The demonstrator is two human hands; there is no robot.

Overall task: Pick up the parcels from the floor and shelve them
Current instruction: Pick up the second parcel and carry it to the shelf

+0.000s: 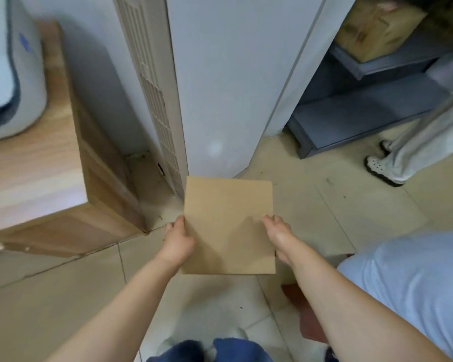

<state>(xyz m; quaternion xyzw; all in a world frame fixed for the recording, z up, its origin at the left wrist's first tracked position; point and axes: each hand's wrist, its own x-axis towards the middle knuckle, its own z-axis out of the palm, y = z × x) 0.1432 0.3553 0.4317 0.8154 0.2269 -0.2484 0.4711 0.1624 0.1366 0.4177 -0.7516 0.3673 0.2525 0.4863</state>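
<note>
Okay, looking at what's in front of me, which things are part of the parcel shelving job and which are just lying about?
Part of the job:
brown parcel, held by left hand and right hand
grey shelf unit
cardboard box already on the shelf

Just lying about:
wooden cabinet
white appliance on it
tall white unit

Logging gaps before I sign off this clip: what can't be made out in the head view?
- Underside of the brown parcel: faces away from the camera; any label is unseen.
- Fingers of the left hand and right hand: tucked behind the parcel's edges.
- Grey shelf unit: cut off by the right edge and hidden partly by the white column.
- Printing on the cardboard box on the shelf: blurred.
- Second person: only legs and shoes show.
</note>
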